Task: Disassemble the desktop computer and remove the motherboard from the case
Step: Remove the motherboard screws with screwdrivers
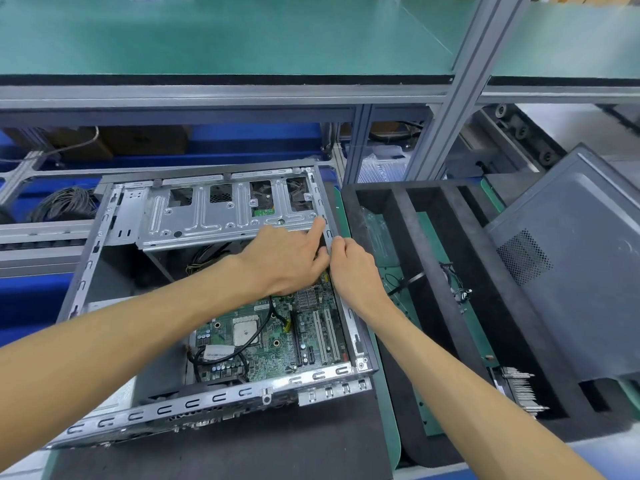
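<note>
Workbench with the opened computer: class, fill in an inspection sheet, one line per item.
Surface: black mat under the case.
Job's things: case open; motherboard still inside; drive cage at the far end.
Clutter: foam tray holding a heatsink; side panel leaning at right.
Grippers: left hand reaches inside by the right wall; right hand grips that wall's rim.
Cables: black cable looped over the motherboard.
Surroundings: green shelf; aluminium post.

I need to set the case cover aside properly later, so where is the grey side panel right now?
In the head view the grey side panel leans at the far right, beyond the black foam tray, to the right of the open case.
</note>
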A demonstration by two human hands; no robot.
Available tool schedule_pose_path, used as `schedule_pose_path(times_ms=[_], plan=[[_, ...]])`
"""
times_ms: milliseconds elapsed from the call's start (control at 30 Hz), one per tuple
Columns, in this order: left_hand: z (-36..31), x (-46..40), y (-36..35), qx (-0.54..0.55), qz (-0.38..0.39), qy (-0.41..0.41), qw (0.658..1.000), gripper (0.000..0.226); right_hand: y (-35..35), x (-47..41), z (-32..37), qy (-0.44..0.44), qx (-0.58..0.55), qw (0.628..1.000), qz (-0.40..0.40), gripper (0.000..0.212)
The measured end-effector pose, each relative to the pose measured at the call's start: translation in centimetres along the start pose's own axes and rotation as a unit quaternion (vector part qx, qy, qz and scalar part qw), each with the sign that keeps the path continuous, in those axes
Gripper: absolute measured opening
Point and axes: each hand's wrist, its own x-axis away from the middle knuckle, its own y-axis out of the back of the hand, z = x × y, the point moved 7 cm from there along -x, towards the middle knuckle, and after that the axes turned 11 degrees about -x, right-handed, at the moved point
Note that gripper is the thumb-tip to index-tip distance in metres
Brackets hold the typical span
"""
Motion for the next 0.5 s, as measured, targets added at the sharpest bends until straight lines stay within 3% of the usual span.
schedule_pose_path(times_ms=[133, 333, 500], plan=[[0.04, -0.17, -0.8, 0.147, 0.085, -0.029, 0.985, 0.018, 0.18, 0.12, 0.11, -0.003, -0.001, 1.0, -0.009, 0.035], [-0.18, 0.08, -0.59, 0.042, -0.01, 0.026, 0.999, 0.037, 0.04, 0.03, 0.01, -0.006, 0.007, 1.0, 0.005, 0.035], [0.48, -0.03, -0.91, 0.092, 0.033, 0.022, 0.995, 0.038, 0.79, 0.35, 0.41, 0.022, -0.032, 0.999, -0.028, 0.035]])
